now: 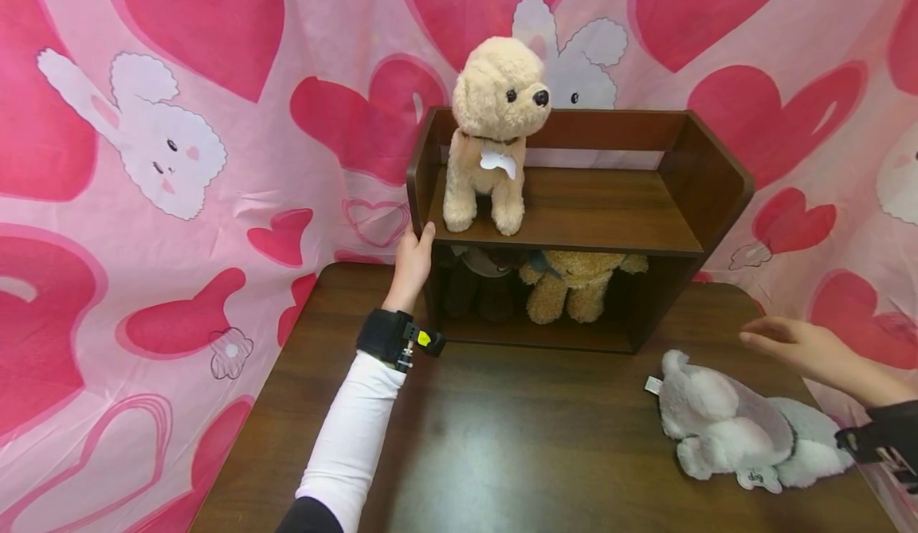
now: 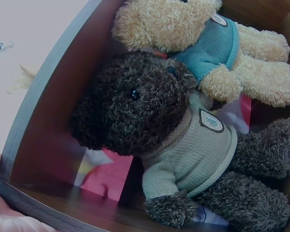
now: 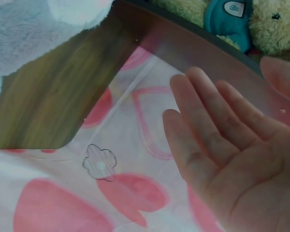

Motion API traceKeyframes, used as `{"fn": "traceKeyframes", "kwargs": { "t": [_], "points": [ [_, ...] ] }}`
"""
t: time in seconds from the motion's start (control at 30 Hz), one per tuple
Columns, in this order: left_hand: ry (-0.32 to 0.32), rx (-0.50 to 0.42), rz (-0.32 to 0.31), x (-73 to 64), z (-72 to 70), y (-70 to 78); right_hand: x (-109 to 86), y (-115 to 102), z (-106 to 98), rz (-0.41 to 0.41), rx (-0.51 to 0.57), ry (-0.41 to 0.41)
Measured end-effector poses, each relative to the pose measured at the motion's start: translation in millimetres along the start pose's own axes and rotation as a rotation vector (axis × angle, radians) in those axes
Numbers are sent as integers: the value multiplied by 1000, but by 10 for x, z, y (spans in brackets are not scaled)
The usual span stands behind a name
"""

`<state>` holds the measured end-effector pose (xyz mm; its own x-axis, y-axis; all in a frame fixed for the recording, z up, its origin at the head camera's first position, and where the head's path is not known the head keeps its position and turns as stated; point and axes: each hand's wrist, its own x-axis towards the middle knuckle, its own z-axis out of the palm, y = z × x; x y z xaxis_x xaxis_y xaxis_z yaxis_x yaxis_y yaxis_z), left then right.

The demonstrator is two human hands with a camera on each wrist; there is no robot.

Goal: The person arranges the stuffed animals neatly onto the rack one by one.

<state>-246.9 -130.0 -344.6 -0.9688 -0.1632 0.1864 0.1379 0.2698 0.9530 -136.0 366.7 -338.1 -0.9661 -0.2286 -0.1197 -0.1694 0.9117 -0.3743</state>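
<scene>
My left hand [image 1: 413,268] grips the left side panel of a dark brown two-tier shelf [image 1: 602,210], its thumb along the front edge. A cream plush dog [image 1: 498,91] with a white bone tag stands on the upper tier, at the left. Below it sit a dark brown teddy bear [image 2: 135,104] in a beige sweater and a golden teddy bear [image 2: 258,67] in a teal sweater. Fingers extended and holding nothing, my right hand [image 1: 810,350] hovers to the right of the shelf. Nearest to it, a grey and white plush dog [image 1: 742,421] lies on its side.
The shelf stands at the back of a dark wooden table [image 1: 488,437]. A pink cloth [image 1: 344,7] printed with hearts and rabbits hangs behind and around the table.
</scene>
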Motion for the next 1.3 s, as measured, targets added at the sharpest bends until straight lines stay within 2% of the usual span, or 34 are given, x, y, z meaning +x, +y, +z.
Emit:
{"fn": "traceKeyframes", "kwargs": {
  "t": [0.17, 0.4, 0.6, 0.83, 1.0, 1.23, 1.3],
  "points": [
    [-6, -8, -6, -6, -1, 7, -61, 66, -11, 77, 15, 17],
    [-14, -12, -16, -7, -8, 17, -109, 143, -7, 115, 54, 37],
    [-11, -3, -26, -6, 0, 22, -164, 246, 30, 164, 151, 88],
    [-14, 2, -31, -7, 5, 29, -261, 365, 58, 241, 248, 76],
    [-14, 7, -35, -2, 1, 22, -314, 434, 81, 270, 310, 97],
    [-6, 13, -26, 2, 7, 6, -355, 562, 101, 346, 370, 36],
    [-6, 11, -23, 0, 7, 7, -393, 609, 131, 335, 413, 44]
  ]
}}
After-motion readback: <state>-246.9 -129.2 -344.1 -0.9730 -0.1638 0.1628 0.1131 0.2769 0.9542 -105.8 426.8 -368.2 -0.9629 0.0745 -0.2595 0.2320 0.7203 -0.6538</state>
